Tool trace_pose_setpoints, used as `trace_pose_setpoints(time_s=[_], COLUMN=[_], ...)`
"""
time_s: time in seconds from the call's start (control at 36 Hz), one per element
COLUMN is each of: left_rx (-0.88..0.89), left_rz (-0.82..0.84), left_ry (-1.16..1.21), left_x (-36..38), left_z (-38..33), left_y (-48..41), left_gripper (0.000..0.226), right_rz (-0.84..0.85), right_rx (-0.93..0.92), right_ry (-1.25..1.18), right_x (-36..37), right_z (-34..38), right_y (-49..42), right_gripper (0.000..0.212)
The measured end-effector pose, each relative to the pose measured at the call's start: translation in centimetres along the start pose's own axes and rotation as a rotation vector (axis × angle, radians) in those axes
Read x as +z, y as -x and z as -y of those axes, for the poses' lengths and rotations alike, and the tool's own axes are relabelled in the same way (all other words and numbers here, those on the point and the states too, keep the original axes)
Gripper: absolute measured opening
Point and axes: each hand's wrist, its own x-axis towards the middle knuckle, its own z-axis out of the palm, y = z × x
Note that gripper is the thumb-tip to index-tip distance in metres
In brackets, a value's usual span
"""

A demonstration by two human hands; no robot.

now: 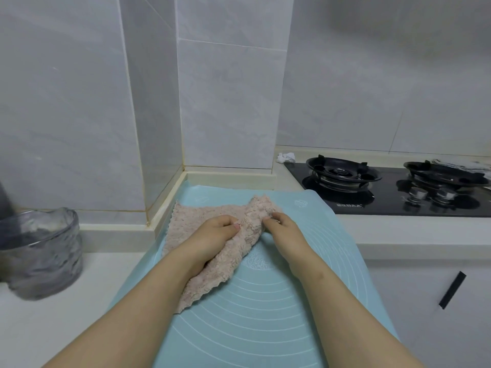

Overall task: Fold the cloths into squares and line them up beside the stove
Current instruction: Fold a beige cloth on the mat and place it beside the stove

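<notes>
A fuzzy pink cloth lies crumpled and partly doubled over on a light blue silicone mat on the counter. My left hand grips a raised fold of it from the left, fingers curled. My right hand pinches the same fold from the right with curled fingertips. The black two-burner gas stove sits to the right of the mat. The cloth's left part lies flat; my left hand and wrist hide its middle.
A ribbed glass jar stands on the white counter at the left. A small crumpled white cloth lies behind the stove's left corner, and a grey cloth rests on the right burner. Tiled walls and a pillar close the back.
</notes>
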Motion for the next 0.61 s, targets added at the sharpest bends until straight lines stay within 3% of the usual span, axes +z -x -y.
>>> trace_pose_setpoints(time_s=[0.11, 0.19, 0.25, 0.36, 0.56, 0.61], left_rx=[0.008, 0.017, 0.024, 0.034, 0.156, 0.160], left_rz=[0.030, 0.044, 0.049, 0.036, -0.001, 0.004], left_ry=[0.033, 0.022, 0.000, -0.008, -0.341, -0.432], left_x=[0.1, 0.1, 0.1, 0.0, -0.6, -1.0], left_z=[-0.1, 0.0, 0.0, -0.2, -0.7, -0.6], left_y=[0.3, 0.5, 0.5, 0.7, 2.5, 3.6], left_gripper=[0.021, 0.021, 0.021, 0.019, 0.011, 0.011], right_rz=[0.017, 0.034, 0.020, -0.058, -0.217, -0.205], right_rx=[0.031, 0.032, 0.020, 0.003, -0.016, 0.026], right_ry=[0.052, 0.076, 0.032, -0.139, -0.192, -0.174], right_x=[0.4, 0.3, 0.0, -1.0, -2.9, -3.8], right_z=[-0.2, 0.1, 0.3, 0.8, 0.6, 0.4], right_y=[-0.5, -0.2, -0.1, 0.3, 2.1, 2.9], right_gripper=[0.049, 0.033, 0.020, 0.016, 0.007, 0.015])
